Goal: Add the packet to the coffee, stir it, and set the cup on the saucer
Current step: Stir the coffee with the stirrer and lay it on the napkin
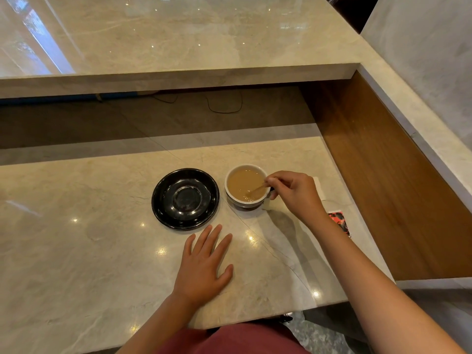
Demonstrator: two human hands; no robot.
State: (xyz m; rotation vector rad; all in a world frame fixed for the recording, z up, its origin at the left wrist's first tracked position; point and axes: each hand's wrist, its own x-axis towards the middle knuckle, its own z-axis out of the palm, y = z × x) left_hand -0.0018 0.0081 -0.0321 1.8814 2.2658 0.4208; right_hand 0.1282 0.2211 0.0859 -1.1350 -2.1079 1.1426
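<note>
**Stirring under way, saucer waiting empty beside the cup**

A white cup [246, 186] of pale, milky coffee [244, 183] stood on the marble counter [102, 251], just to the right of a black saucer [185, 199] and not touching it. The person's right hand [293, 192] hovered at the cup's right rim, its fingertips pinched closed on a thin wooden stirrer [256, 189] whose lower end slanted down into the drink, a grip that suited small circular strokes. The left hand [204, 264] lay flat on the counter in front of the saucer, fingers spread and holding nothing, apparently bracing the body while the other hand worked.

Judging by the coffee's light colour, the packet's contents had likely gone in, and the stirring step was in hand; the cup had not yet been set on the saucer. A red and black packet [339, 221] lay at the counter's right edge, partly hidden behind the right forearm, and a white paper [319, 187] showed beyond the right hand. The saucer's well was bare and the short path to it from the cup was open. Only the stirrer, if left in the cup, seemed likely to complicate the lift.
</note>
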